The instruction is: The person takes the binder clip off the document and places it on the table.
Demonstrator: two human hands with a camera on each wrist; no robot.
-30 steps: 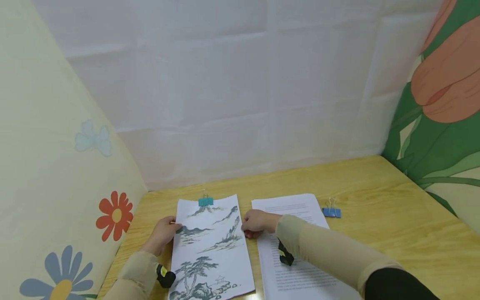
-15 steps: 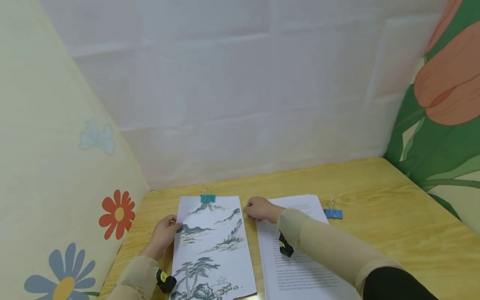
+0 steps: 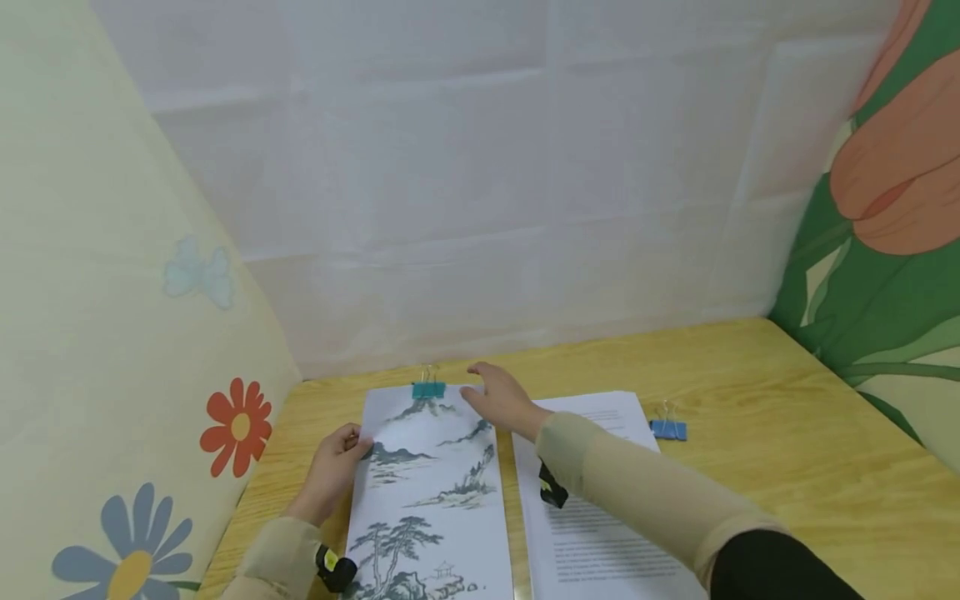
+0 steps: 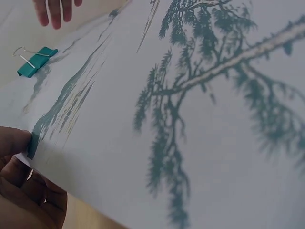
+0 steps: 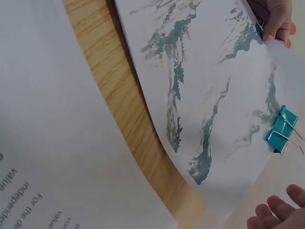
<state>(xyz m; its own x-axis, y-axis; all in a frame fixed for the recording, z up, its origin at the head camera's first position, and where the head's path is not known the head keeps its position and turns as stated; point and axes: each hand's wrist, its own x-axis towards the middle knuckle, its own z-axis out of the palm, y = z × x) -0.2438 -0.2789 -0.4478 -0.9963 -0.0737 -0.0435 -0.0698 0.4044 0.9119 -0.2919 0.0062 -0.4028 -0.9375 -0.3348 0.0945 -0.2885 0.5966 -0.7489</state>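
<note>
A sheaf of paper with an ink landscape (image 3: pixel 450 458) printed on top lies on the left, a teal binder clip (image 3: pixel 428 391) biting its far edge with wire handles up. My left hand (image 3: pixel 330 467) pinches the sheaf's left edge, thumb on top and fingers curled beneath, as the left wrist view shows. The far end of the paper bows upward there. Near the far right corner, my right hand (image 3: pixel 506 402) reaches toward the teal clip, fingers spread and holding nothing. In the right wrist view its fingertips (image 5: pixel 276 210) are apart from the clip (image 5: pixel 282 130).
A second stack of printed text pages (image 3: pixel 600 525) lies to the right, partly beneath my right forearm. Beyond it sits a blue binder clip (image 3: pixel 669 429) on the wooden table (image 3: pixel 787 433). A white sheet (image 3: pixel 450 208) hangs along the back, with floral panels on both sides.
My right hand has left the sheaf's right edge, moved up and left to its far corner, and its fingers have spread. The clipped end has shifted slightly away and right; the left hand keeps its grip.
</note>
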